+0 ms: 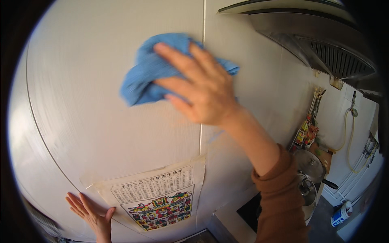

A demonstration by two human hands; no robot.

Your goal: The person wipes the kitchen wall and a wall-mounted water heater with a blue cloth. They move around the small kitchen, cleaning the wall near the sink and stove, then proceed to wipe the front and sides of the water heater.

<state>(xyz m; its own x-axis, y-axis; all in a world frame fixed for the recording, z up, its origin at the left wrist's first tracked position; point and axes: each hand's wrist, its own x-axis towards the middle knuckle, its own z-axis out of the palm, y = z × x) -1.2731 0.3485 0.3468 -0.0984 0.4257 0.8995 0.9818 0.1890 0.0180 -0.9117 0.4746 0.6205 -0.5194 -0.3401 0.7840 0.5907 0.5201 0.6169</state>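
Rests the open left hand on a white wall at lower left of the frame; lays a crumpled blue cloth against it at upper middle, under the right hand.
Holds the left hand flat, with spread fingers pointing up and the thumb just beside a printed sheet at lower middle. Shows a brightly coloured picture on that sheet. Spreads the right hand too, with parted fingers lying over the folds of the cloth; blurs slightly there. Wears a pushed-up brown sleeve at lower right. Takes in farther right a dark range hood along the upper corner, lidded pans well below, a white-and-blue tub at lower right, and a pale hose near the right edge.
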